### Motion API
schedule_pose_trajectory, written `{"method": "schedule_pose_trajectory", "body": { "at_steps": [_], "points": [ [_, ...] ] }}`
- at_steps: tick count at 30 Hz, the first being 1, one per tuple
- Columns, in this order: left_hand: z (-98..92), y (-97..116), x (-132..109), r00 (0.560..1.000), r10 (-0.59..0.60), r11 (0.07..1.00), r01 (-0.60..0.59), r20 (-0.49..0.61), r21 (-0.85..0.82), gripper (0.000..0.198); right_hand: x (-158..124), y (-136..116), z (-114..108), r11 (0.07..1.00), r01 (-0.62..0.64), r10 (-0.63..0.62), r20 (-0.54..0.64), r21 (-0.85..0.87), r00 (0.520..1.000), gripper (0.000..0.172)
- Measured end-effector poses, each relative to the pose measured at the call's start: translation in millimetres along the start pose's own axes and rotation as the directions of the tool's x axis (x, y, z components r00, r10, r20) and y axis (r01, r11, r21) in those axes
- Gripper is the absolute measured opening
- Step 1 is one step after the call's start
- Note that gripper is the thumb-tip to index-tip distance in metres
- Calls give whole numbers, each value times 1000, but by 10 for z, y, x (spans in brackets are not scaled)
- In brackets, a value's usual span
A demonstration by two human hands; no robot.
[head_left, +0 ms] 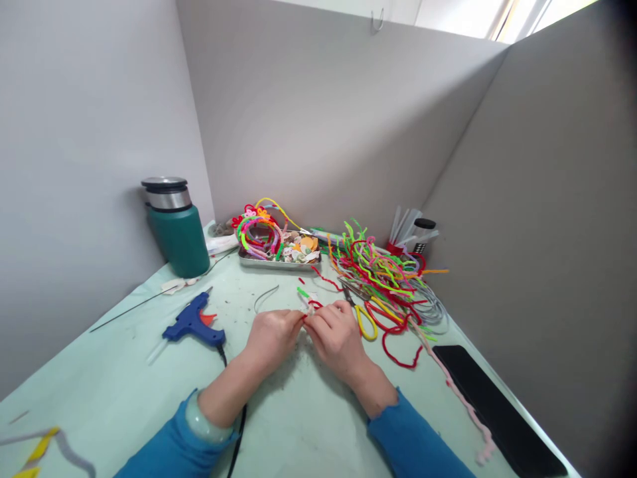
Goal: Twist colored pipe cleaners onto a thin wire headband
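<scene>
Over the middle of the table, my left hand (275, 337) and my right hand (336, 337) meet with fingertips pinched together. Between them is a small piece of red pipe cleaner (315, 305), mostly covered by my fingers. A short green and white pipe cleaner (303, 293) sticks up just beyond the fingertips; whether it is joined to the red one I cannot tell. Close to my right hand lie yellow-handled scissors (367, 322) and red-handled scissors (382, 317). A blue glue gun (195, 323) rests on its side left of my left hand.
A metal tray (279, 264) with coiled pipe cleaners and scraps stands at the back. Right of it spreads a tangled pipe cleaner heap (381, 269). A green bottle (178, 240) stands back left; a black phone-like slab (492, 405) lies at right. Grey partitions (318, 119) surround the table.
</scene>
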State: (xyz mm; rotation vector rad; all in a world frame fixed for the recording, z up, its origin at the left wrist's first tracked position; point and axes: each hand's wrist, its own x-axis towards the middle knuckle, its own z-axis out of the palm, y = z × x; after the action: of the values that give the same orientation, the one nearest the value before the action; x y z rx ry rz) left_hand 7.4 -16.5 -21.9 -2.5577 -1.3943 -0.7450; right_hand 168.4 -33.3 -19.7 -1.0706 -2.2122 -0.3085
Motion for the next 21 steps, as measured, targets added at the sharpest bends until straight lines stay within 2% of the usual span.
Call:
{"method": "schedule_pose_trajectory", "body": {
  "at_steps": [5,12,15,21],
  "points": [
    [25,-24,6,999,-42,999,42,20,-26,24,-14,-1,32,997,-76,77,-5,6,997,17],
    [27,-13,-6,991,33,992,-16,129,-127,20,-40,75,80,978,-188,189,0,88,982,13],
    [32,-5,-14,984,29,994,-9,175,-111,22,-47,86,104,979,-182,181,14,97,983,13],
    [61,-23,-5,975,-33,988,65,221,-138,18,-38,36,119,990,-91,89,25,106,996,13]
  ]
}}
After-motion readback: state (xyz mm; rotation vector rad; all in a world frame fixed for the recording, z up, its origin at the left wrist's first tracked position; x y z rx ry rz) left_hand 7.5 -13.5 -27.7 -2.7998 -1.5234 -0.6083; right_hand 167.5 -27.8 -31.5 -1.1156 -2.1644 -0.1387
